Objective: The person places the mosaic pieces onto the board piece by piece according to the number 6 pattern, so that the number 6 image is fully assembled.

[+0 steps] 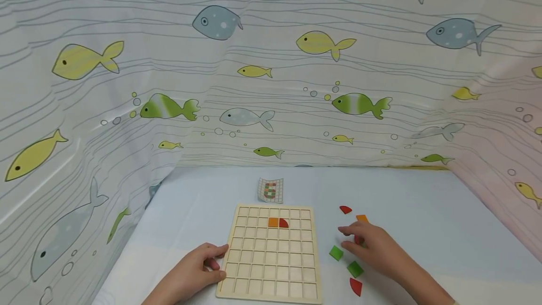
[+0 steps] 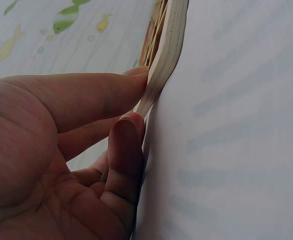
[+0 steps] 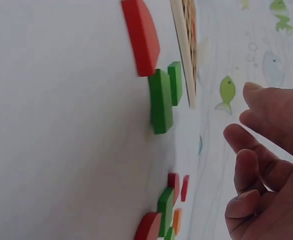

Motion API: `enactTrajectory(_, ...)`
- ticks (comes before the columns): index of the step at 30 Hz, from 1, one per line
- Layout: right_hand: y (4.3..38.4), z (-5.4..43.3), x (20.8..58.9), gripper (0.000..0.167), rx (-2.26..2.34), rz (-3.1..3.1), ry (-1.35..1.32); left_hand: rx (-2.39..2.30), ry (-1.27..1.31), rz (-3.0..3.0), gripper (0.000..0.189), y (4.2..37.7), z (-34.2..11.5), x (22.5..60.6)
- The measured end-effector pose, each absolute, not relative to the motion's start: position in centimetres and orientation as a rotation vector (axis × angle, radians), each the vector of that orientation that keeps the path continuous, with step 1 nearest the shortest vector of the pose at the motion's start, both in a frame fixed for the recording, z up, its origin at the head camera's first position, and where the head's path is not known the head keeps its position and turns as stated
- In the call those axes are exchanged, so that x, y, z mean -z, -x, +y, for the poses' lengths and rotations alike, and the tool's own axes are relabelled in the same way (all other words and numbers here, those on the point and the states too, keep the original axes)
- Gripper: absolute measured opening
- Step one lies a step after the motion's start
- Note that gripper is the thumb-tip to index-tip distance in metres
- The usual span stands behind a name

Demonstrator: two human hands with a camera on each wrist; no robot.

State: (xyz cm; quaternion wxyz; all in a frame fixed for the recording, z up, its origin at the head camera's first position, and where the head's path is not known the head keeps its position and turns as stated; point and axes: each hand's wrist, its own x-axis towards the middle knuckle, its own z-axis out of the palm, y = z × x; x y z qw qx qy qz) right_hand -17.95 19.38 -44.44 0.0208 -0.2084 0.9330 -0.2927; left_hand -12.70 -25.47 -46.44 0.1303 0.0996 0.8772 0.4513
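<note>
A wooden grid board (image 1: 269,258) lies on the table, with an orange square (image 1: 273,222) and a red quarter-circle (image 1: 283,223) side by side in its second row. My left hand (image 1: 196,267) holds the board's left edge, thumb and fingertips at the rim; the left wrist view shows one finger bent against the side of the board (image 2: 169,55). To the right of the board, my right hand (image 1: 368,246) hovers over loose pieces with fingers parted and nothing between them. Beneath it a red piece (image 1: 357,239) is partly hidden. Two green squares (image 1: 336,252) lie just in front of this hand.
Behind the board lies a small pattern card (image 1: 270,197). One red quarter-circle (image 1: 346,209) and an orange piece (image 1: 362,218) lie beyond my right hand; another red quarter-circle (image 1: 356,287) is nearer me. A fish-printed cloth (image 1: 288,93) stands around the table's back and sides.
</note>
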Motion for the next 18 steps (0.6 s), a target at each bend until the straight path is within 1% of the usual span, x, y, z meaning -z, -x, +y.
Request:
enactTrajectory(15,14.8,21.7,45.5,0.040,1.010,2.838,0.488,-1.289,-0.276,2.560,0.066,12.5,-25.6,46.5)
enactTrajectory(18,14.3,22.0,45.7,0.040,1.051,2.786,0.490,-1.289,-0.271,2.544,0.067,12.7,-25.6,46.4)
